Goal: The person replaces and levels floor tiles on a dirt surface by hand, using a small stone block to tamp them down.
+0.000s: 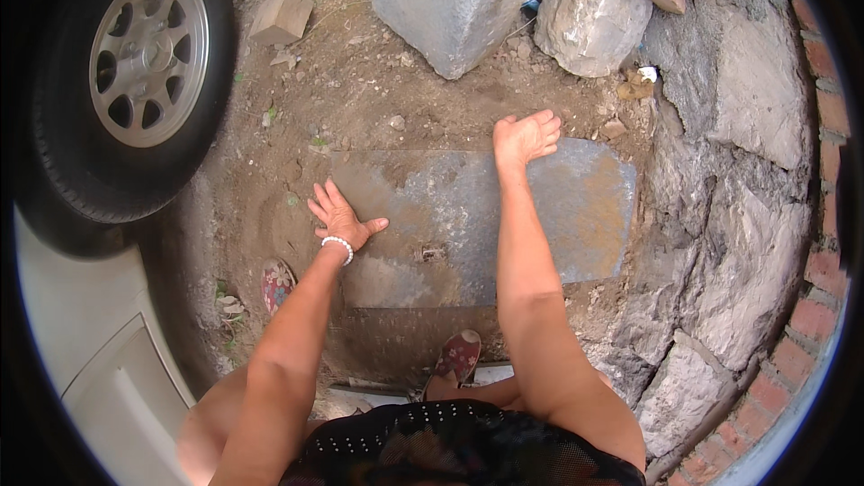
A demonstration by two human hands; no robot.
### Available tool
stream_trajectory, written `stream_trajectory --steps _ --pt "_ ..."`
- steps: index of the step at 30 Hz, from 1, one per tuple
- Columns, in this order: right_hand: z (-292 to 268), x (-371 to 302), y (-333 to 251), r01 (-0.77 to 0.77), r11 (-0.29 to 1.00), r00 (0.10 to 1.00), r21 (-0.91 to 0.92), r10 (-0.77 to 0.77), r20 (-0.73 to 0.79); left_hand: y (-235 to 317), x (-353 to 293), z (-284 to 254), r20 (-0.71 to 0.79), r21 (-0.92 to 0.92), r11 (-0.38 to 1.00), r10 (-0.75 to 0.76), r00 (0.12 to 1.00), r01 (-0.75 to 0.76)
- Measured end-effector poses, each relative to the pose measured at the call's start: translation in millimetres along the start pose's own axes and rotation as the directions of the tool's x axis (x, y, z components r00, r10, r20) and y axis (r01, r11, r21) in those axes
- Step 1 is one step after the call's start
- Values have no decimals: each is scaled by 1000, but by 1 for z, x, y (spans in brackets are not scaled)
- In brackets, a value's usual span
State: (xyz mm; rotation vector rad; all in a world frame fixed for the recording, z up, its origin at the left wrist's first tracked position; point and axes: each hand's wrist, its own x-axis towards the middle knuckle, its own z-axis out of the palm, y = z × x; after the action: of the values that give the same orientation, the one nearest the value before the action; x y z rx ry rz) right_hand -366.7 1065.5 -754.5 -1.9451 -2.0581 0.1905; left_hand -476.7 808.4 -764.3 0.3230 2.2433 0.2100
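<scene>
A flat grey slab (450, 216) with brown, rusty-looking stains lies on the dirt in front of me, a small dark hole in its middle. Over its left end is my left hand (344, 220), fingers spread and holding nothing, a white bead bracelet on the wrist. My right hand (527, 138) is at the slab's far edge, right of its middle, with the fingers stretched out to the right. Whether either palm presses on the slab or the soil cannot be made out. Loose soil borders the slab's far and left edges.
A car wheel (148, 58) and a pale car body (90, 306) stand at the left. Ahead are a large grey block (450, 0), a boulder (594, 13) and a brick (282, 16). A rough stone wall (747, 261) runs along the right. My shoe (457, 355) is by the near edge.
</scene>
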Motion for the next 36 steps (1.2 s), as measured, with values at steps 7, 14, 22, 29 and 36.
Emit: stream_trajectory --steps 7,14,22,29,36 --pt "41 -58 -32 376 870 855 319 -459 241 7 -2 -5 -49 7 1000 13 999 -13" --pt "36 -49 -32 288 920 793 266 -385 472 44 38 -16 -333 7 979 192 923 -201" --pt "33 -43 -58 278 935 776 218 -353 523 85 47 -6 -256 493 846 363 896 -202" --pt "-16 -5 9 391 865 830 313 -479 287 126 34 1 -86 165 815 573 815 -556" --pt "-150 -85 211 296 955 496 -10 -145 856 98 33 12 60 493 666 616 785 -560"
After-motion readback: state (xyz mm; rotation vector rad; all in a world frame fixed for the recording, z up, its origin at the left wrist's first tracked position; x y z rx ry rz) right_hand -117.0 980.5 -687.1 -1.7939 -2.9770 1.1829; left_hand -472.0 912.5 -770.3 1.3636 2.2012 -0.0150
